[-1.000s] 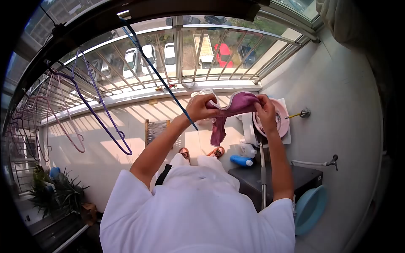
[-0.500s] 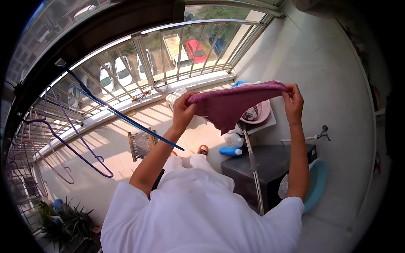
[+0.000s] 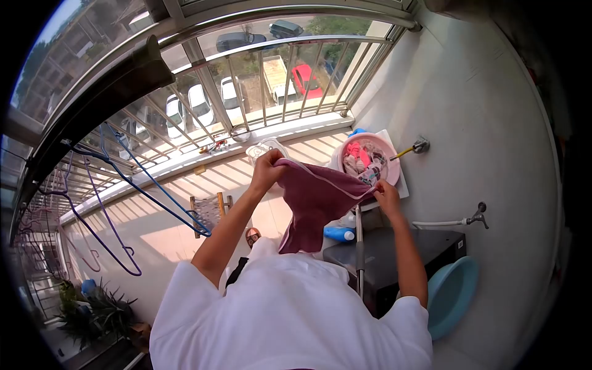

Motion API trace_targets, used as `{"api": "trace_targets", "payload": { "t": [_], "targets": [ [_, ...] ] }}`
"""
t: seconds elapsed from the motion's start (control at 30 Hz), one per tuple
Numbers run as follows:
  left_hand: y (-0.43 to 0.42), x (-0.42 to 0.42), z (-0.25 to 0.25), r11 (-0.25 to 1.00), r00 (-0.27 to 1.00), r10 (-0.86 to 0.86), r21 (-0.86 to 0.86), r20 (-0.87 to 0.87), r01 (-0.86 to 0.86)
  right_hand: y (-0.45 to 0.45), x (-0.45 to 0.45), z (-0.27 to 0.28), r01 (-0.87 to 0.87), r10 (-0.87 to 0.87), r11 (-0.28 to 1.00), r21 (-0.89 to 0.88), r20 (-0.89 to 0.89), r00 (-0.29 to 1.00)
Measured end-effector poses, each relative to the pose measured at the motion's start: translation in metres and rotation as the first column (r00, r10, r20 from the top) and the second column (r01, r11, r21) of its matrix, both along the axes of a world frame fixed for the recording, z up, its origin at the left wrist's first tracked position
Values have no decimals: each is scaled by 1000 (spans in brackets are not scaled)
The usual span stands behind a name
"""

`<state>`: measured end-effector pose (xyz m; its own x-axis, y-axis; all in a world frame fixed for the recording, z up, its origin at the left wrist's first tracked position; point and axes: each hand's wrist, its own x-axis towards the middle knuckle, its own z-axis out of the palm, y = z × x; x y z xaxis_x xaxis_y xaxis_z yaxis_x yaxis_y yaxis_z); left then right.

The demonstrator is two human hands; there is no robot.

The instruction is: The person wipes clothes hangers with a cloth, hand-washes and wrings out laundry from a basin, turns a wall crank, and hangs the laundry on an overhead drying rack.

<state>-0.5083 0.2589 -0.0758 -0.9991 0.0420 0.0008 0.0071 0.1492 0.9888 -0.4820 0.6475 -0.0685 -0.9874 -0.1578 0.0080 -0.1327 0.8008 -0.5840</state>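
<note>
A maroon garment (image 3: 317,197) hangs stretched between my two hands, its lower part falling in folds toward my lap. A paler band runs along its upper edge. My left hand (image 3: 266,171) is closed on the upper left corner. The right corner is pinched in my right hand (image 3: 387,200), which is lower than the left. The exact kind of garment cannot be made out. Beyond my right hand, a pink basin (image 3: 394,171) holds several pink and patterned clothes (image 3: 364,159).
Blue hangers (image 3: 161,203) and purple hangers (image 3: 102,237) hang from a dark rail (image 3: 117,86) on the left. A metal pole (image 3: 360,246) stands beside a dark box-shaped unit (image 3: 407,246). A blue bottle (image 3: 339,234), teal basin (image 3: 453,296), wall tap (image 3: 477,216) and small stool (image 3: 209,213) are nearby.
My right hand has moved down and left, closer to my left hand. The garment now hangs longer and lower, uncovering the pink basin. The view has shifted, and the hangers appear farther left.
</note>
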Motion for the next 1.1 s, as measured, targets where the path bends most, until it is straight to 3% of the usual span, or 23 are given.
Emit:
{"api": "trace_targets", "payload": {
  "t": [0.07, 0.13, 0.17, 0.2, 0.27, 0.3, 0.37, 0.4, 0.43, 0.47, 0.5, 0.53, 0.57, 0.63, 0.7, 0.73, 0.77, 0.83, 0.9, 0.97, 1.03, 1.1],
  "targets": [
    [37, 0, 28, 989, 989, -146, -33, -34, 145, -22, -6, 42, -134, 161, 974, 180, -145, 976],
    [70, 4, 61, 948, 954, -294, -145, -65, 283, -81, -13, 91, -322, 356, 934, 157, -305, 884],
    [80, 6, 89, 920, 934, -344, -234, -99, 314, -103, -17, 95, -501, 493, 865, 37, -251, 833],
    [81, 4, 103, 888, 928, -357, -345, -105, 303, -119, -21, 92, -542, 553, 807, -234, -24, 833],
    [79, 2, 118, 792, 921, -373, -555, -111, 254, -134, -33, 98, -415, 521, 810, -413, 186, 833],
    [71, 2, 117, 891, 930, -338, -367, -145, 266, -139, -38, 100, -340, 516, 806, -485, 292, 805],
    [40, 6, 112, 963, 946, -254, 41, -199, 267, -147, -43, 95, -411, 546, 775, -480, 180, 818],
    [31, 6, 103, 974, 965, -208, 54, -158, 219, -150, -46, 97, -474, 587, 764, -438, 166, 793],
    [32, 8, 91, 947, 954, -268, 143, -138, 287, -151, -49, 102, -536, 627, 749, -389, 156, 763],
    [34, 12, 73, 907, 936, -328, 234, -126, 349, -163, -44, 115, -510, 609, 674, -534, 13, 793],
    [36, 15, 52, 855, 914, -387, 322, -123, 406, -165, -47, 127, -508, 605, 655, -560, -14, 796],
    [39, 15, 16, 889, 892, -443, 85, -91, 450, -169, -54, 141, -506, 600, 634, -585, -41, 799],
    [42, 19, 16, 888, 876, -458, 44, 150, 457, -173, -61, 157, -503, 592, 613, -609, -68, 803],
    [52, 25, -19, 931, 933, -357, -105, -50, 350, -164, -71, 203, -454, 538, 624, -636, -72, 840],
    [53, 23, -39, 924, 928, -369, -127, -51, 361, -154, -84, 231, -479, 393, 525, -704, -298, 870],
    [55, 21, -50, 920, 925, -377, -134, -52, 368, -142, -89, 249, -349, 264, 468, -812, -249, 932],
    [51, 21, -70, 934, 939, -343, -93, 37, 345, -126, -102, 264, -364, 189, 369, -856, -314, 930],
    [29, 25, -106, 954, 932, -286, -21, 221, 298, -94, -118, 296, -405, 87, 512, -758, -423, 902],
    [-6, 30, -79, 962, 960, -265, -47, 91, 270, -60, -144, 294, -335, 61, 729, -597, -430, 901],
    [-50, 36, -73, 981, 956, -171, 134, 236, 143, -17, -168, 263, -123, 27, 902, -415, -231, 972],
    [-87, 43, -52, 989, 969, -68, 144, 239, 34, 37, -196, 212, -137, 141, 915, -380, -19, 990],
    [-105, 54, -15, 992, 995, 88, -94, 54, -83, 26, -178, 211, 1, 134, 807, -590, 185, 974]
  ]
}}
